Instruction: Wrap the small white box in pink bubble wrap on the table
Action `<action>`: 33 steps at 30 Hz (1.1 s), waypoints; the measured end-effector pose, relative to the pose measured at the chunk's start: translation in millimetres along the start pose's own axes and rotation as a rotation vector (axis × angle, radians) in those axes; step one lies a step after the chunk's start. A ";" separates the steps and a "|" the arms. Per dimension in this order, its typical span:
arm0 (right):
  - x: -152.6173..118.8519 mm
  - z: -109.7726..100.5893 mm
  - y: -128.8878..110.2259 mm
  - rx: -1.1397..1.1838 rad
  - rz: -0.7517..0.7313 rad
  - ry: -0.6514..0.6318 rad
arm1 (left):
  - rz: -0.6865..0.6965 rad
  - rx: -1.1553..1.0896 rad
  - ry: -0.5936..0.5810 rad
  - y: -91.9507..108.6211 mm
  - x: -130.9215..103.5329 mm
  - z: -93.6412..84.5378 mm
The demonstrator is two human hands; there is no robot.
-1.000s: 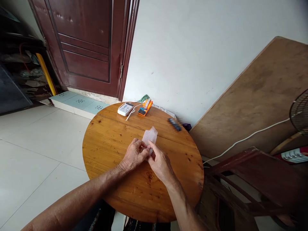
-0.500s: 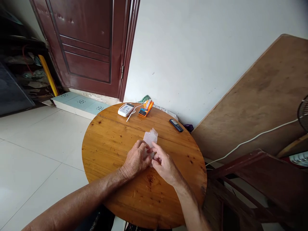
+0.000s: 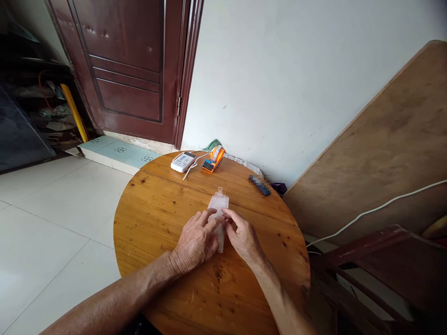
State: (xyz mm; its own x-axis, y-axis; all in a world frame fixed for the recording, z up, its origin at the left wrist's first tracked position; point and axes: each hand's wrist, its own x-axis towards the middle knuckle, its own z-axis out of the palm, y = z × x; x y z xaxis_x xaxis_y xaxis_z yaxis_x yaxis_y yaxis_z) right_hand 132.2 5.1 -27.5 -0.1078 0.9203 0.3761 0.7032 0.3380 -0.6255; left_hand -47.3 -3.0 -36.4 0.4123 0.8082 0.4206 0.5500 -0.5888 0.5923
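A flat, whitish translucent packet that looks like bubble wrap (image 3: 218, 201) is on the round wooden table (image 3: 150, 218), its long side pointing away from me. A narrow clear strip, like tape, sticks up from its far end. My left hand (image 3: 197, 235) covers the packet's left and middle, fingers bent over it and the thumb low at its near part. At the right edge is my right hand (image 3: 244, 237), index finger curled onto the packet and thumb close below. Both hands are closed about the packet; what lies under the fingers is hidden.
An orange tape dispenser (image 3: 213, 159) stands at the table's far side, beside a white boxy device (image 3: 183, 162) with a white cable. A dark, pixelated object (image 3: 259, 185) lies far right. A wooden board (image 3: 377, 139) leans on the wall, with a dark red chair (image 3: 377, 251) below.
The packet now looks flatter and straighter, with the clear strip showing at its far end and more of its near end visible. My right fingers have shifted slightly along its right edge. The view has turned slightly.
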 end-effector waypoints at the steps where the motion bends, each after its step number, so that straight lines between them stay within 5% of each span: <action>1: 1.0 1.0 -0.6 -0.031 -0.013 -0.008 | 0.037 0.045 -0.011 -0.2 0.2 -1.1; 7: 4.9 -2.9 -0.1 -0.009 0.042 0.017 | 0.137 0.157 -0.094 -2.2 2.5 -3.4; 11: 15.0 -9.1 9.3 0.132 0.351 0.129 | 0.119 0.127 -0.092 -1.3 3.3 -4.0; 16: 36.2 -5.3 15.7 0.378 0.654 -0.033 | 0.115 0.111 -0.091 -1.1 3.3 -3.5; 20: 52.5 6.1 9.6 0.468 0.600 -0.113 | 0.123 0.083 -0.090 -1.6 4.1 -2.7; 24: 54.9 11.0 -2.1 0.576 0.496 -0.036 | 0.071 0.057 -0.089 -2.1 5.1 -1.8; 33: -2.3 -7.1 -38.7 0.269 0.156 -0.031 | -0.199 -0.032 0.096 -3.7 -1.0 -0.5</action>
State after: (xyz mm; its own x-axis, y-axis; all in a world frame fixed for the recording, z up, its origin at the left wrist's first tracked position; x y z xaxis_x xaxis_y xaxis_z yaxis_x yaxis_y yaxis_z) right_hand 110.1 -11.5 0.7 -0.0374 0.9694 0.2426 0.5025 0.2281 -0.8339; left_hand -50.2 -1.7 -38.7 0.2260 0.9066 0.3564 0.5898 -0.4185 0.6906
